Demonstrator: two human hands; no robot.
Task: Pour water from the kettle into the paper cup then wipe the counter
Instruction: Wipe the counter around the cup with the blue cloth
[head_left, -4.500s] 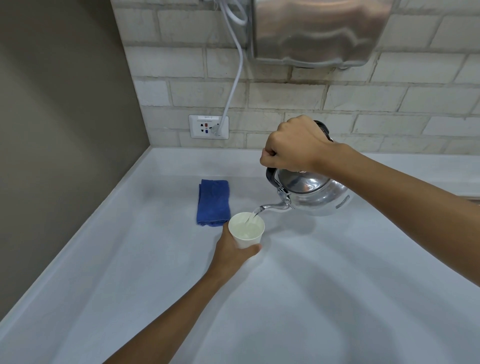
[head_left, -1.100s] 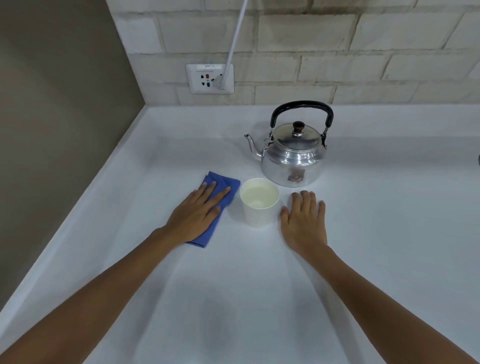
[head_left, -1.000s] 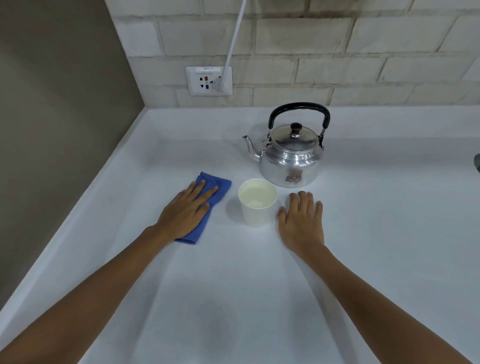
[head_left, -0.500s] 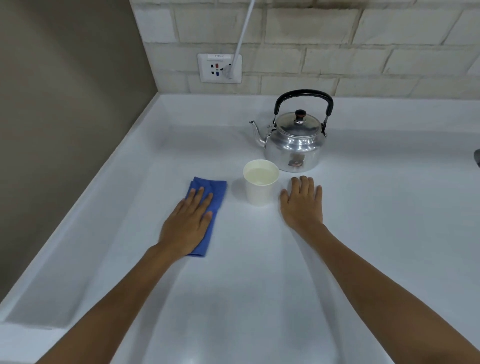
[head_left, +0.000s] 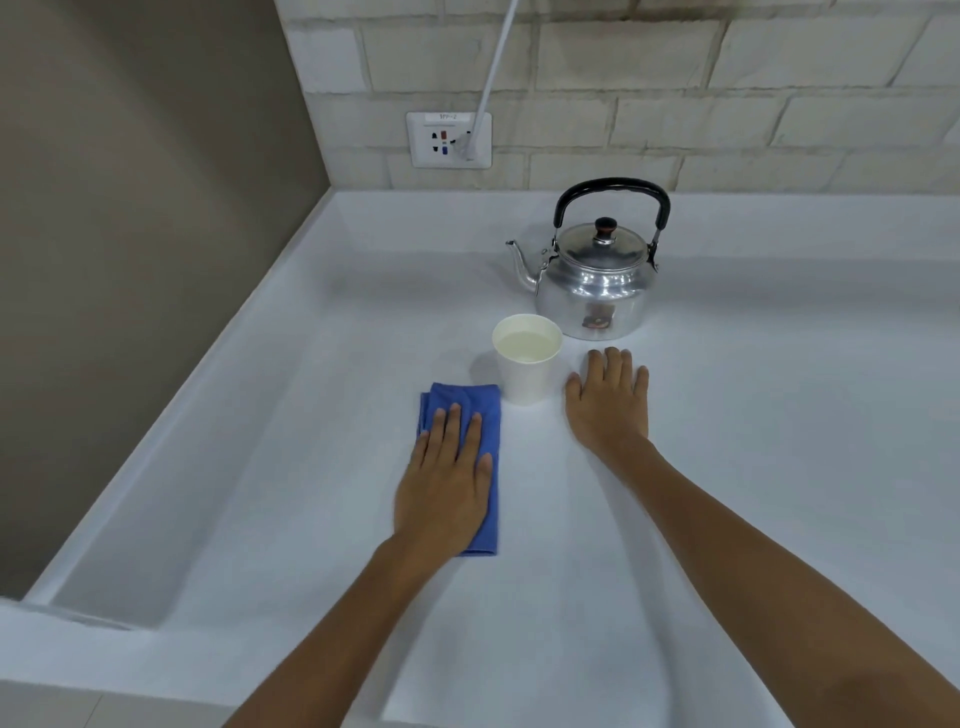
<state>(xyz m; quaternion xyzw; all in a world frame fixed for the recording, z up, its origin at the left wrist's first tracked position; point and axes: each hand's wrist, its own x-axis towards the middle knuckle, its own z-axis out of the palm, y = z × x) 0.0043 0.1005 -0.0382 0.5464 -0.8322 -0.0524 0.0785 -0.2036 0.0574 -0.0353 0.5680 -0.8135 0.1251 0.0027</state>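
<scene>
A silver kettle (head_left: 597, 286) with a black handle stands upright on the white counter (head_left: 753, 441), spout pointing left. In front of it stands a white paper cup (head_left: 525, 371) holding water. A folded blue cloth (head_left: 467, 410) lies flat just left of the cup. My left hand (head_left: 447, 483) presses palm-down on the cloth, fingers straight and covering its near half. My right hand (head_left: 609, 397) rests flat on the bare counter right of the cup, fingers spread, holding nothing.
A brick wall runs along the back with a wall socket (head_left: 449, 139) and a white cable (head_left: 496, 62) plugged into it. A brown side wall (head_left: 130, 234) borders the counter on the left, behind a raised counter lip (head_left: 218, 374).
My left hand has slid the blue cloth toward me along the counter, left of the cup. My right hand, the cup and the kettle stay put.
</scene>
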